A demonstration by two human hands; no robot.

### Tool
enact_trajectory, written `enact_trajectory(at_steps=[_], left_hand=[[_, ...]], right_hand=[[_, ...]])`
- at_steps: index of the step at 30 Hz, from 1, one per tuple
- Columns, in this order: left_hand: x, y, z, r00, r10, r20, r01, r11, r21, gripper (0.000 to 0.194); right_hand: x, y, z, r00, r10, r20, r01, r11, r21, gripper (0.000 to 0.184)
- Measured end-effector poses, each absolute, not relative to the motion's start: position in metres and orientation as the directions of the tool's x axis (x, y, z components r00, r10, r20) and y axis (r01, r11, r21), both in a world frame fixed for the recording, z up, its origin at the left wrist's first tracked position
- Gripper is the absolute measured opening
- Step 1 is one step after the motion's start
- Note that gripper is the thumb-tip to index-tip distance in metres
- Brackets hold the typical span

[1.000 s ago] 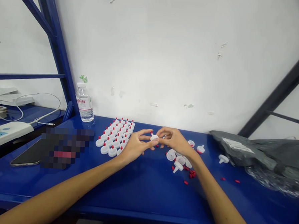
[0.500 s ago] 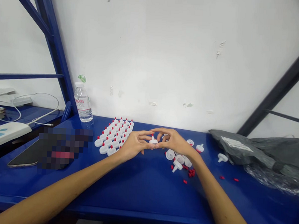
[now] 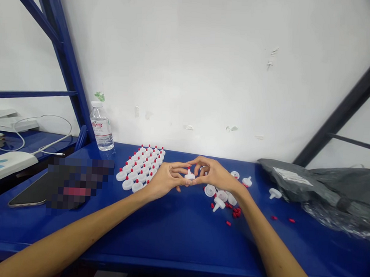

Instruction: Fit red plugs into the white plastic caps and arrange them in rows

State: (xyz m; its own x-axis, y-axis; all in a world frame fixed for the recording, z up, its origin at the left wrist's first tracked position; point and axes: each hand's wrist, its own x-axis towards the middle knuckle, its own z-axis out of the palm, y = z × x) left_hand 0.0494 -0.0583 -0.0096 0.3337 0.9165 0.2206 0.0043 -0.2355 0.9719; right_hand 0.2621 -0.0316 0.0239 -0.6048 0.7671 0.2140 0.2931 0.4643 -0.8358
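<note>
Above the middle of the blue table, my left hand (image 3: 167, 179) and my right hand (image 3: 214, 173) meet around one white nozzle cap (image 3: 189, 176) with a red tip, held upright. Thumbs and fingers of both hands pinch it, the right forefinger at the red tip. Left of my hands, several nozzle caps (image 3: 134, 175) with red tips stand in neat rows. By my right wrist lies a loose pile of untipped white nozzle caps (image 3: 219, 204), beside several small red tips (image 3: 236, 212). My right hand hides part of that pile.
A water bottle (image 3: 101, 128) stands at the back left against the wall. Nearer left are a phone (image 3: 30, 188), a blurred patch and a white power strip (image 3: 11, 166). Grey plastic bags (image 3: 319, 187) lie at the right. Blue shelf posts (image 3: 66, 62) rise behind.
The view has shifted very slightly. Both hands still pinch the same nozzle cap in nearly the same place, with only a tiny movement of the fingers.
</note>
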Motion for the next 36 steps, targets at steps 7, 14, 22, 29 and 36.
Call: enact_trajectory(at_steps=[7, 14, 22, 29, 36], left_hand=[[0.050, -0.060, -0.007, 0.341, 0.920, 0.193, -0.004, -0.204, 0.979, 0.064], [0.050, -0.061, -0.005, 0.365, 0.915, 0.172, -0.015, -0.179, 0.984, 0.066], [0.050, -0.064, -0.002, 0.378, 0.904, 0.198, 0.050, -0.234, 0.971, 0.069], [0.049, -0.064, 0.004, 0.305, 0.915, 0.263, 0.105, -0.307, 0.946, 0.042], [0.036, -0.076, 0.035, 0.203, 0.865, 0.459, 0.341, -0.501, 0.795, 0.019]], right_hand=[[0.264, -0.032, 0.024, -0.622, 0.760, 0.187, 0.307, 0.457, -0.835, 0.050], [0.263, -0.034, 0.025, -0.645, 0.749, 0.150, 0.276, 0.412, -0.869, 0.048], [0.265, -0.033, 0.025, -0.632, 0.761, 0.149, 0.279, 0.402, -0.872, 0.052], [0.256, -0.038, 0.029, -0.615, 0.768, 0.178, 0.330, 0.456, -0.827, 0.048], [0.259, -0.037, 0.028, -0.594, 0.780, 0.198, 0.346, 0.470, -0.812, 0.053]])
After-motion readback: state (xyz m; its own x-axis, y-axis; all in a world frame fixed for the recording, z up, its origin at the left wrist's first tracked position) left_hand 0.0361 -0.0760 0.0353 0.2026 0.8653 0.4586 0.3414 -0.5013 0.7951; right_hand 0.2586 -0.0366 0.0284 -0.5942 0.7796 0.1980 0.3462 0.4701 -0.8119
